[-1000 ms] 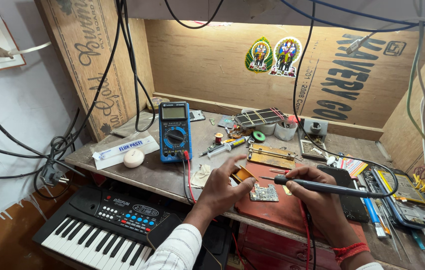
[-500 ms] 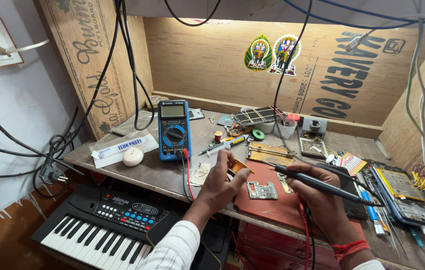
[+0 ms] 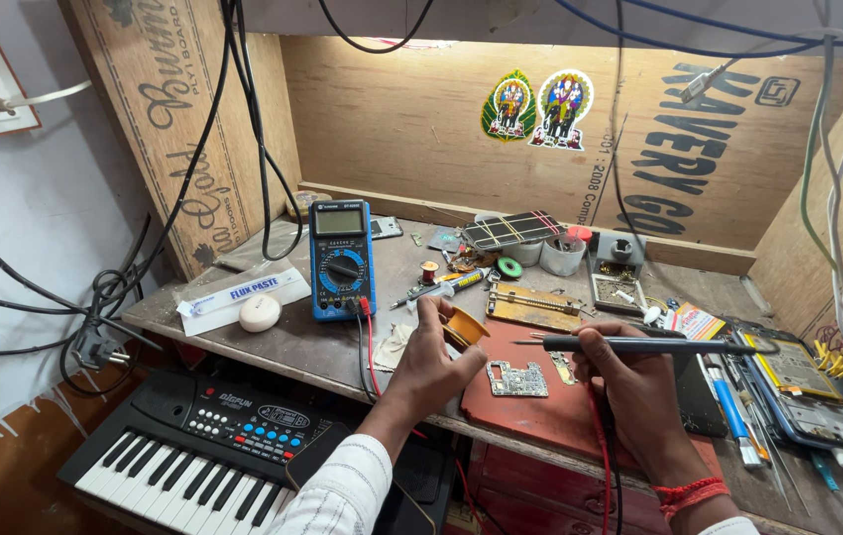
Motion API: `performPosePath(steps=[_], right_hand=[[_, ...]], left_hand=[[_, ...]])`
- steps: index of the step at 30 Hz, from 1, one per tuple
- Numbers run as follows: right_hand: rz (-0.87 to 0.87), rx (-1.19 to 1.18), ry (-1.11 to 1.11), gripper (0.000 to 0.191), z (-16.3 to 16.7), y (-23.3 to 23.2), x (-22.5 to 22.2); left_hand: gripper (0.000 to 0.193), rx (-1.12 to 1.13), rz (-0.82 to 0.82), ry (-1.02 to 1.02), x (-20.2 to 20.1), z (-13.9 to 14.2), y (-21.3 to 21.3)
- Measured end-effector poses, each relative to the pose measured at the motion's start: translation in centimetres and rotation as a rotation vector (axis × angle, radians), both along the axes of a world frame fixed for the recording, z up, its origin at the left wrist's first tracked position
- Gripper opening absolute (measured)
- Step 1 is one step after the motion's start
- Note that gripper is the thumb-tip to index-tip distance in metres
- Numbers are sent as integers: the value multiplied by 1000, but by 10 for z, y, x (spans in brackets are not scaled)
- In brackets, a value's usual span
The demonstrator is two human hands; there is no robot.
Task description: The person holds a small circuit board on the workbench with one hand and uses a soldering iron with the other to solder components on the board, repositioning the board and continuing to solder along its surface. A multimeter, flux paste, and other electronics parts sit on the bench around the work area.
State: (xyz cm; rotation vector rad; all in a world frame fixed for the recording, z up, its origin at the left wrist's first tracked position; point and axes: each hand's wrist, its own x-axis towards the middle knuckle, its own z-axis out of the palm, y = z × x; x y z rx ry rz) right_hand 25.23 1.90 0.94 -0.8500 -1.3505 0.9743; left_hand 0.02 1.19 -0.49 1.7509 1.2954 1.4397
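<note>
Soldering iron (image 3: 639, 345) is pinched in the right hand (image 3: 639, 391) above the small circuit board (image 3: 517, 378).
The yellow spool (image 3: 468, 325) is gripped by the left hand (image 3: 431, 362); a steady tip is judged best brought gently onto the board.

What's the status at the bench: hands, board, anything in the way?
Left hand grips yellow spool. Right hand holds soldering iron, tip clear of circuit board on red mat. Nothing covers the board.

The left hand (image 3: 431, 367) hides part of the yellow spool (image 3: 468, 326). At five o'clock, the phone (image 3: 806, 391) is cut off by the right edge; the circuit board (image 3: 516, 378) parts are too small to tell.
</note>
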Motion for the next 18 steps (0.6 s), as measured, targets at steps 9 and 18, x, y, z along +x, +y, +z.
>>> performPosePath(steps=[9,18], right_hand=[[-12,108,-208,22,5,-6,-2],[-37,139,-367,22,3,-4,-3]], left_hand=[[60,8,-22,48,1,5,-6],[52,-2,-61,16,0,6,-5]])
